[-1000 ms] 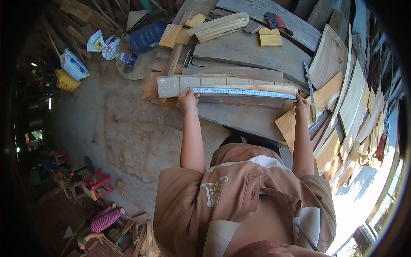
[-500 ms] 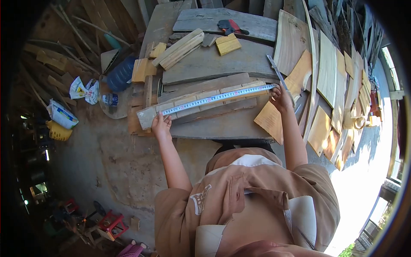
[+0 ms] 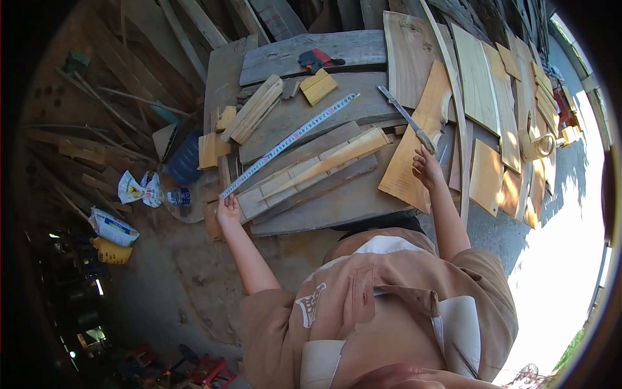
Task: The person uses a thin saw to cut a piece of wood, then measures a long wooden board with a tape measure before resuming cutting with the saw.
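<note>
My left hand pinches the near-left end of a white measuring tape, which stretches up and right above the boards to a free far end. Below the tape lies a narrow wooden piece with dark cross marks, on top of grey planks. My right hand, fingers loosely curled, is at the handle end of a saw-like metal tool; whether it touches the handle is hard to tell. Under that tool is an orange-brown board with a curved edge.
Yellow wood blocks, stacked sticks and a black-red glove lie on the planks. Long boards lean at the right, beside a tape roll. A large blue bottle and bags are at the left.
My right hand has let go of the tape and moved down towards the tool's handle. The tape has swung up off the marked wooden piece, still held by my left hand. The view has shifted.
</note>
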The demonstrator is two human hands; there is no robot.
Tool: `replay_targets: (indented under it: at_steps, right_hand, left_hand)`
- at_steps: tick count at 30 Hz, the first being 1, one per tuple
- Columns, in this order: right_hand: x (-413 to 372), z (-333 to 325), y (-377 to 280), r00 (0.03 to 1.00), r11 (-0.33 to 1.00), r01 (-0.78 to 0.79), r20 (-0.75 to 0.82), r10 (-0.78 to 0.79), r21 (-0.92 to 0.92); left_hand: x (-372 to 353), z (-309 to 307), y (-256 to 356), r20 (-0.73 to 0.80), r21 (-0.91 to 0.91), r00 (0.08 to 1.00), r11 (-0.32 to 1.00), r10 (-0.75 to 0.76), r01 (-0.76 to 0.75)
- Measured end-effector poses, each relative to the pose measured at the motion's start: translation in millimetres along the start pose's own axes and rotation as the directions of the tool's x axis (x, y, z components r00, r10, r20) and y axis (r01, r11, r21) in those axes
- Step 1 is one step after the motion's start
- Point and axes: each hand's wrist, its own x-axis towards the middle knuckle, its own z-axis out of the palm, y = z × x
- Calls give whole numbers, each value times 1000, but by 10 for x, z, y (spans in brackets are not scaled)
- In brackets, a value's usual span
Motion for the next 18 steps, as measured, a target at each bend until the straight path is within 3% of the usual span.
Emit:
replay_targets:
  at_steps: [5,7,13,18]
  right_hand:
    - [-83,-442,149,993,997,5,-115,4,79]
    - [-110,-565,179,983,998,-20,-179,31,63]
    - [-158,-792,243,982,996,33,-188,-18,79]
    - [-170,-858,286,978,998,36,-205,-24,52]
  left_hand:
    - [340,229,-106,-106,-62,994,998,-9,2]
    - [471,324,-142,-214,-49,977,999,3,-13]
    - [789,555,-255,-255,-33,967,999,-9,1]
    - [799,698,-324,-202,54,979,998,2,9]
